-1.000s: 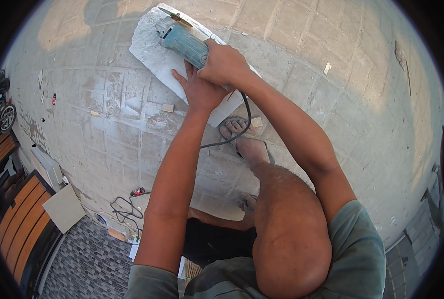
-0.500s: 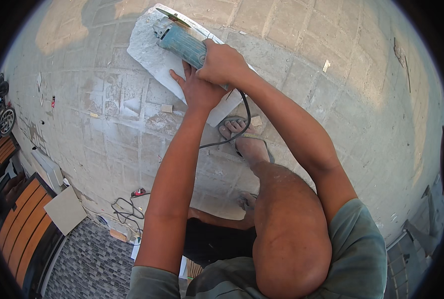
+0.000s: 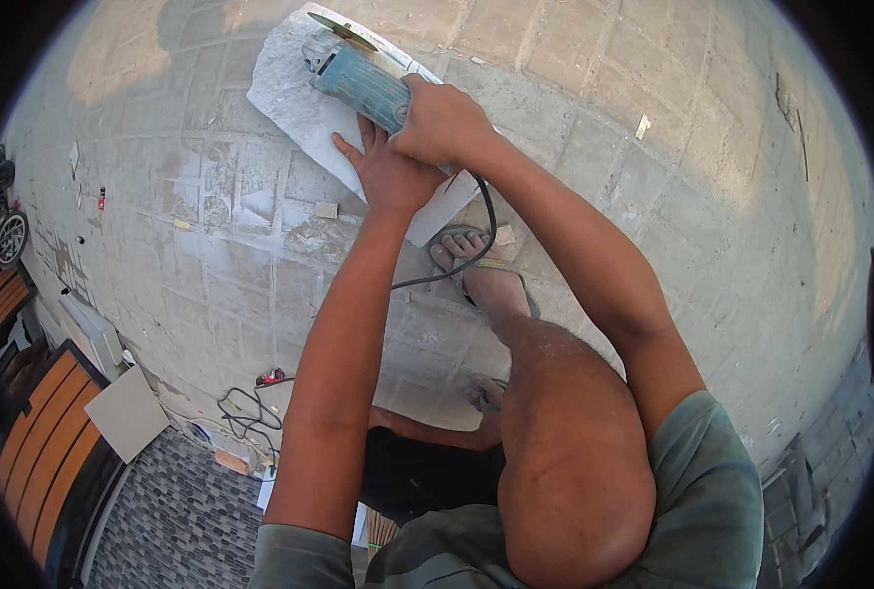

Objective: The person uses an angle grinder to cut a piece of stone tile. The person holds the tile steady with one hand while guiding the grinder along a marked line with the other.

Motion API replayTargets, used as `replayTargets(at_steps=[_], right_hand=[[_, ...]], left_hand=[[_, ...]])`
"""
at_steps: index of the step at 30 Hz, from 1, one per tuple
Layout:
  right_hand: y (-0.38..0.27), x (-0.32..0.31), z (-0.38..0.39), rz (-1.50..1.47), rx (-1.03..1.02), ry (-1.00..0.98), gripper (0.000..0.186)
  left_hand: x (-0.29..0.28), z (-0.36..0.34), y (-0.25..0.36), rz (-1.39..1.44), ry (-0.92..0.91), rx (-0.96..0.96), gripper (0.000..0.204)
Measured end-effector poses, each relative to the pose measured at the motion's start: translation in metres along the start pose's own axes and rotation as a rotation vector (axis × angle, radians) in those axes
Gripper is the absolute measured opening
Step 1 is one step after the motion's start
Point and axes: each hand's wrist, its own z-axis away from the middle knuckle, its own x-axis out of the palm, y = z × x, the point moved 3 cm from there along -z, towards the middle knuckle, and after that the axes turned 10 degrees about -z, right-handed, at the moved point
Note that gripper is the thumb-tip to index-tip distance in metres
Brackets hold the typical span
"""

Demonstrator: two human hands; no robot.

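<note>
Dusty teal, barrel-shaped angle grinder [image 3: 363,90] at the far side, slightly left of centre, above a long, pale white slab [image 3: 288,83], apparently stone or tile, on the grey paved floor [image 3: 613,196]. Slab slants from far left to near right; its near end is just beside a dusty sandalled foot [image 3: 471,253].

Grinder's thin, round disc [image 3: 343,30] is seen nearly edge-on by the slab's far right edge; whether it touches cannot be told.

Handling, by judgement: grinder rigid, fairly heavy, weight probably toward the metal head; best held round the barrel, clear of the disc. Dust likely makes the casing a little slick. Slab looks hard, stiff and brittle, its powdery face slippery; a flat palm well in from the edge suits it better than a pinch at a corner. Black rubbery cable [image 3: 493,211] bends easily, loops near the foot.

Right hand [image 3: 444,120]: curled closed round the grinder's near end, arm reaching in from the right, elbow bent outward.

Left hand [image 3: 395,179]: low over the slab, arm nearly straight, crossing beneath the right hand. Visible fingers extended and parted; the others hidden, so cannot say whether it also grips the grinder.
</note>
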Motion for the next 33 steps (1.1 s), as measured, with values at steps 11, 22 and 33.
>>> replayTargets(at_steps=[11, 22, 33], right_hand=[[0.003, -0.002, 0.007, -0.010, 0.007, 0.004, 0.067], [0.008, -0.002, 0.012, 0.005, 0.008, -0.001, 0.071], [0.012, -0.004, 0.019, 0.005, 0.016, -0.006, 0.072]], left_hand=[[0.002, 0.001, -0.003, 0.086, 0.073, 0.000, 0.109], [0.007, 0.001, -0.004, 0.100, 0.106, 0.011, 0.102], [0.008, 0.002, -0.004, 0.121, 0.104, 0.015, 0.091]])
